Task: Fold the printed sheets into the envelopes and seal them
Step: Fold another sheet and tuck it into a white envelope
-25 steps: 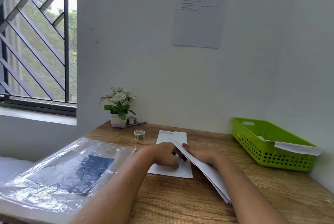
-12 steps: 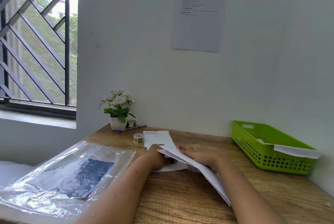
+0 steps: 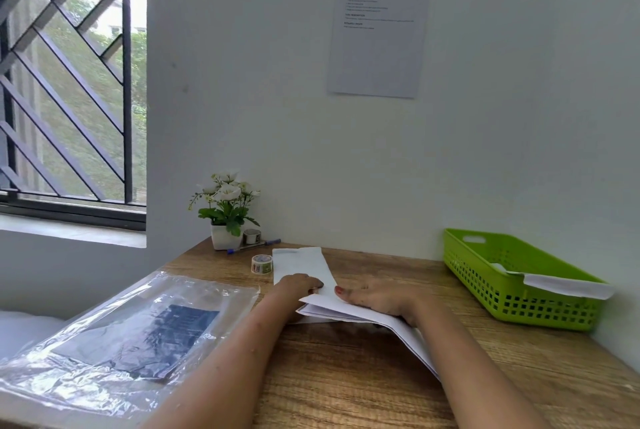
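- The envelope (image 3: 300,264) lies flat on the bench (image 3: 346,376), its long side running away from the person. It sits just beside a tape roll (image 3: 262,263).
- The left hand (image 3: 300,286) grips the envelope's near end, with its fingers curled down at the mouth.
- The folded sheets (image 3: 349,312) slant from the right forearm toward that mouth. Their leading corner touches the left fingertips and sits slightly off the bench.
- The right hand (image 3: 379,297) lies on top of the sheets. Its grip cannot be told, because anything curled underneath is hidden.
- The sheets will probably handle as light, springy and slick, so the layers are apt to fan apart. Pinching close to the leading fold would keep them together.
- The envelope is thin and likely to slide, so it is best held at the mouth's edges.
- A green basket (image 3: 485,276), well apart to the right, holds another envelope (image 3: 568,286) draped over its rim.
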`<act>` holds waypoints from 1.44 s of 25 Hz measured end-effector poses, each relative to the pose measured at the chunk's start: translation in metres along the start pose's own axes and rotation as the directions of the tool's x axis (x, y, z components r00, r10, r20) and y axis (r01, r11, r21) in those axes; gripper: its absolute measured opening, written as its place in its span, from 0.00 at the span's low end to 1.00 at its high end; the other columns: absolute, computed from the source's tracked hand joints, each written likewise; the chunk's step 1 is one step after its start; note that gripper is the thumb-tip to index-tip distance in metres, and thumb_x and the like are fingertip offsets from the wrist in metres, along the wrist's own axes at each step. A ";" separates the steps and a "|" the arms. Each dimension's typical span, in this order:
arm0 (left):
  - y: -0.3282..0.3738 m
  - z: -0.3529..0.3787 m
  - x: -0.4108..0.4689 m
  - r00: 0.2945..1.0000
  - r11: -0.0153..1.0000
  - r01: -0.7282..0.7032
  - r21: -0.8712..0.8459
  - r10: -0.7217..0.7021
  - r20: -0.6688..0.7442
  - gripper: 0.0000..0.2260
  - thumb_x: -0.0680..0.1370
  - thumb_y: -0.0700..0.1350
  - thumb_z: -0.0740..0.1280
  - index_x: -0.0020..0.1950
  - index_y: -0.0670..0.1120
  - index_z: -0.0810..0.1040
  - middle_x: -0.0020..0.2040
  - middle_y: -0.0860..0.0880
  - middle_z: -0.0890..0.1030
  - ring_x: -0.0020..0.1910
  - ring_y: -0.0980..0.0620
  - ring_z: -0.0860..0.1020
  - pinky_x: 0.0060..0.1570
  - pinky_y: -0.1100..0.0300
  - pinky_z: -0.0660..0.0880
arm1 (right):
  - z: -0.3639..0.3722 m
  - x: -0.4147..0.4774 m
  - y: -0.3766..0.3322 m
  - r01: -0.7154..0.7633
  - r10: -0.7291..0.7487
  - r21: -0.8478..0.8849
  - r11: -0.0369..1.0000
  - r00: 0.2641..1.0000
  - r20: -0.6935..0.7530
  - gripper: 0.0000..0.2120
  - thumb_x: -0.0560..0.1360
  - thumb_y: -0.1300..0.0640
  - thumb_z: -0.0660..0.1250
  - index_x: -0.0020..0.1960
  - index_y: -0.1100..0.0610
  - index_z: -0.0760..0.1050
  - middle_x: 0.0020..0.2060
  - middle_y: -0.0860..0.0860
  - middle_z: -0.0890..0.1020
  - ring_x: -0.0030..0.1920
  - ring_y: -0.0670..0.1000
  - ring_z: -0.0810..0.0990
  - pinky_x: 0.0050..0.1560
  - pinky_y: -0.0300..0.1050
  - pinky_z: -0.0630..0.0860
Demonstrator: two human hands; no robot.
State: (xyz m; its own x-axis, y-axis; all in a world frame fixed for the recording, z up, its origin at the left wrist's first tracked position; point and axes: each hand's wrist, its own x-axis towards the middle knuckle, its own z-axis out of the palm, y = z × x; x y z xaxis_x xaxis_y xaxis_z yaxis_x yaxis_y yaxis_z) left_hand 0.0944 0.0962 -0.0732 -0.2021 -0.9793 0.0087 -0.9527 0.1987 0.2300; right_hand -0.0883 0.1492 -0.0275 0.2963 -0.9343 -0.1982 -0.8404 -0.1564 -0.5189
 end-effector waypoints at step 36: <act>0.025 -0.001 -0.031 0.998 0.996 -0.049 0.078 0.046 0.040 0.40 0.68 0.74 0.58 0.75 0.53 0.61 0.73 0.49 0.66 0.72 0.45 0.63 0.68 0.46 0.63 | -0.028 0.020 0.060 0.164 0.318 0.567 0.807 0.688 -0.652 0.10 0.77 0.58 0.64 0.40 0.59 0.81 0.42 0.56 0.83 0.44 0.54 0.79 0.45 0.44 0.71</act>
State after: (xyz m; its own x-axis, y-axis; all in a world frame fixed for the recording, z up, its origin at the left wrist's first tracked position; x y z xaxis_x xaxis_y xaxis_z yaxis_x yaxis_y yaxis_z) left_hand 0.0766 0.1313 -0.0665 -0.2547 -0.9668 -0.0201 -0.9564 0.2488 0.1527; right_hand -0.1451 0.1125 -0.0394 -0.3591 -0.9017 0.2408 -0.3726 -0.0980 -0.9228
